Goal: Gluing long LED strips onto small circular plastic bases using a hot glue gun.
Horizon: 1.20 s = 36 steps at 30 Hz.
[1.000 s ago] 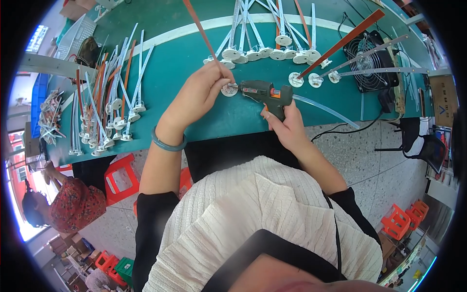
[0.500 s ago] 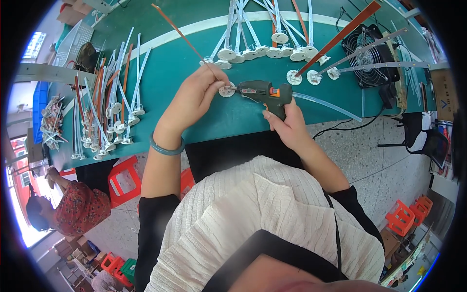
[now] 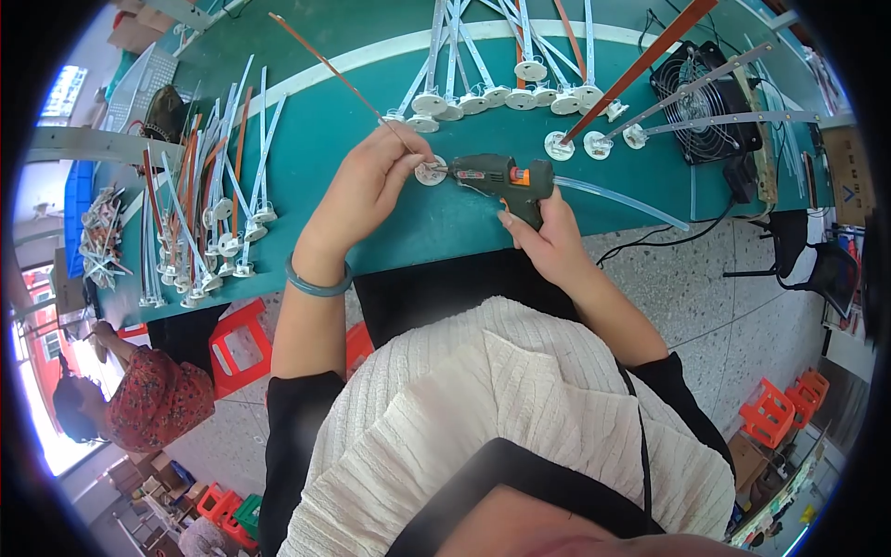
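My left hand (image 3: 379, 174) pinches a thin orange-brown strip (image 3: 327, 65) close to its lower end, where it meets a round white disc (image 3: 430, 173) on the table. In my right hand (image 3: 546, 237) is a dark green hot glue gun (image 3: 497, 178), gripped by its handle with the nozzle tip pointing left at the disc. A long clear glue stick (image 3: 626, 199) trails out of the back of the gun. The exact contact between nozzle and disc is too small to make out.
Finished-looking strips on white discs (image 3: 471, 104) stand at the back, with more bundled at left (image 3: 200, 237). Three (image 3: 559, 145) stand near a black fan (image 3: 698, 102) at right. A black cable (image 3: 691, 243) runs over the table edge. A person (image 3: 153, 399) sits at left.
Very little differs. The view has shifted slightly; both hands, the strip and the glue gun keep nearly the same pose at the disc.
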Each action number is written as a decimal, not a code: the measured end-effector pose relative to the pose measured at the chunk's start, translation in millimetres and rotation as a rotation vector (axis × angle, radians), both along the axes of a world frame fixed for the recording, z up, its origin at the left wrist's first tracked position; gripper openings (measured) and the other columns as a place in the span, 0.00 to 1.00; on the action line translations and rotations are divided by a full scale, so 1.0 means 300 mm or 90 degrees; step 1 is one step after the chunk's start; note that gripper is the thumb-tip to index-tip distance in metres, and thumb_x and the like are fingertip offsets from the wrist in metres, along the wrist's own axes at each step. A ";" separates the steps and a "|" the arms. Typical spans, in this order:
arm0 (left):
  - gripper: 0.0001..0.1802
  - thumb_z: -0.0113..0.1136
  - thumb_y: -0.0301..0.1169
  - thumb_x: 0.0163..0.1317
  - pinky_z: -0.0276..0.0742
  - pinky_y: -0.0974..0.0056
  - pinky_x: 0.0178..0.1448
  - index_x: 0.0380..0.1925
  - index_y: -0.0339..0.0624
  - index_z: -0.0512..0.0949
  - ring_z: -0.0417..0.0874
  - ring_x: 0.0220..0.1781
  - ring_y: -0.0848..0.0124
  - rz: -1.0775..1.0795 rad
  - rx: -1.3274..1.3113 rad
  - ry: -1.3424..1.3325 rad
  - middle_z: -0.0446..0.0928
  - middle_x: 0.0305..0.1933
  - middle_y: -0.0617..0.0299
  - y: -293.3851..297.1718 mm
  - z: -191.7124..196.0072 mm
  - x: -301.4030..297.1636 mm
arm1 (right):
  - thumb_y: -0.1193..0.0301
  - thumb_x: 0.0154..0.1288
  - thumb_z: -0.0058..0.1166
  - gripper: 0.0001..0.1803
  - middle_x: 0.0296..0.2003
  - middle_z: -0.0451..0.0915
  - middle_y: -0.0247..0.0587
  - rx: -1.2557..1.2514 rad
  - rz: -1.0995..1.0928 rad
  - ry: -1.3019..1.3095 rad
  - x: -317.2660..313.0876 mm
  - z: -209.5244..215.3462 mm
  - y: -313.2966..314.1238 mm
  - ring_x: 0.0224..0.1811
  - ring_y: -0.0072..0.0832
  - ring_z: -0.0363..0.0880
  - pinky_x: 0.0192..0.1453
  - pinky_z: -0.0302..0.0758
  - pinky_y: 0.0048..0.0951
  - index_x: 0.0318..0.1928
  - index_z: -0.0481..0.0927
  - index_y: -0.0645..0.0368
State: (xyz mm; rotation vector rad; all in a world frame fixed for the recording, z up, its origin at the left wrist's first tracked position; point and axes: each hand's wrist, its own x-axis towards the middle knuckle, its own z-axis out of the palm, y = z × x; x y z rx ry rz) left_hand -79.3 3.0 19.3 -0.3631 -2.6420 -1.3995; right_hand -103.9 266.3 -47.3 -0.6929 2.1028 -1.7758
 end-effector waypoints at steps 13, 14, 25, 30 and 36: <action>0.05 0.52 0.19 0.70 0.76 0.66 0.45 0.39 0.33 0.78 0.78 0.41 0.67 -0.013 -0.017 0.016 0.75 0.41 0.57 -0.001 -0.004 0.001 | 0.74 0.66 0.59 0.11 0.35 0.79 0.44 0.094 -0.008 0.133 0.024 0.027 0.008 0.35 0.35 0.80 0.41 0.75 0.34 0.47 0.76 0.64; 0.05 0.52 0.19 0.70 0.76 0.66 0.45 0.39 0.33 0.78 0.78 0.41 0.67 -0.013 -0.018 0.018 0.75 0.41 0.57 0.000 -0.003 0.001 | 0.74 0.66 0.59 0.10 0.36 0.80 0.45 0.101 0.002 0.134 0.028 0.031 0.009 0.37 0.39 0.81 0.44 0.76 0.36 0.45 0.77 0.64; 0.05 0.54 0.19 0.68 0.77 0.66 0.44 0.39 0.33 0.79 0.79 0.40 0.67 0.014 -0.023 0.040 0.77 0.40 0.56 0.017 -0.003 0.002 | 0.73 0.65 0.58 0.12 0.40 0.79 0.52 0.147 -0.012 0.186 0.046 0.050 0.003 0.39 0.48 0.81 0.44 0.76 0.39 0.48 0.78 0.64; 0.05 0.54 0.19 0.68 0.77 0.66 0.44 0.39 0.33 0.79 0.80 0.40 0.67 0.013 -0.033 0.061 0.78 0.39 0.56 0.015 0.001 0.004 | 0.72 0.67 0.57 0.22 0.42 0.81 0.52 0.220 0.028 0.273 0.039 0.073 0.023 0.35 0.44 0.82 0.40 0.77 0.37 0.59 0.70 0.65; 0.06 0.58 0.21 0.68 0.78 0.65 0.42 0.41 0.33 0.82 0.82 0.36 0.65 0.119 0.033 0.033 0.80 0.38 0.55 0.032 0.013 0.008 | 0.76 0.68 0.54 0.25 0.45 0.82 0.48 -0.160 0.067 -0.217 0.008 0.037 0.189 0.30 0.23 0.78 0.35 0.76 0.22 0.64 0.65 0.66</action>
